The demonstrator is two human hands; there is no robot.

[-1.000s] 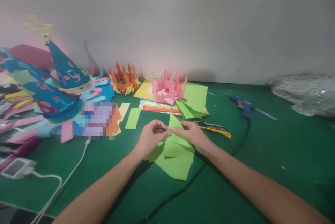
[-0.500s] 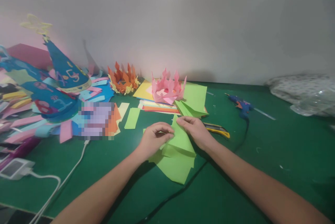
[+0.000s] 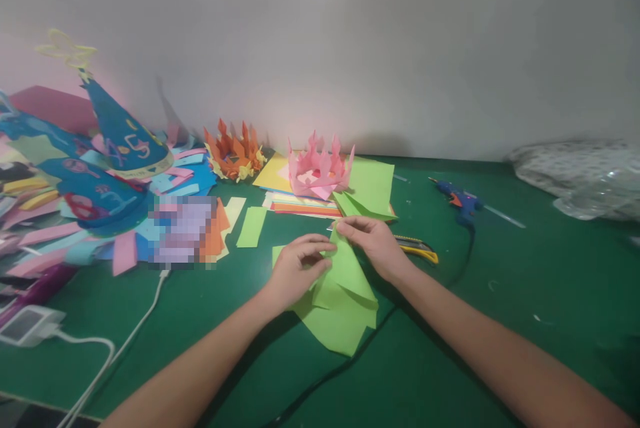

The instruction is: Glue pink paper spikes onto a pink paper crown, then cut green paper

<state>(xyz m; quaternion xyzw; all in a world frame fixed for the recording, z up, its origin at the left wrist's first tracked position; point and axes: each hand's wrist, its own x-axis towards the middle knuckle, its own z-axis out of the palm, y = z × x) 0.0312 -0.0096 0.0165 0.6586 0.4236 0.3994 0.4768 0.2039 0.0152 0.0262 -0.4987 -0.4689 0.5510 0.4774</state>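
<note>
A folded sheet of light green paper (image 3: 345, 281) is between my hands, its narrow end pointing away from me. My right hand (image 3: 373, 241) pinches that far tip between thumb and fingers. On the paper's left side, my left hand (image 3: 303, 265) has its thumb and fingers curled close together at the edge; whether they grip it is hard to see. More green paper (image 3: 333, 338) lies under the folded piece. A yellow utility knife (image 3: 423, 251) rests just right of my right hand, partly hidden behind it.
A pink paper crown (image 3: 320, 171) stands on stacked coloured sheets (image 3: 300, 207). An orange crown (image 3: 235, 151) is left of it, then blue cone hats (image 3: 123, 128) among paper strips. A blue glue gun (image 3: 460, 201) lies right, its black cord (image 3: 345, 368) crossing near me.
The folded green paper has turned slightly, its near edge shifting a little right. My left hand's fingers have moved slightly, and my right hand stays at the tip.
</note>
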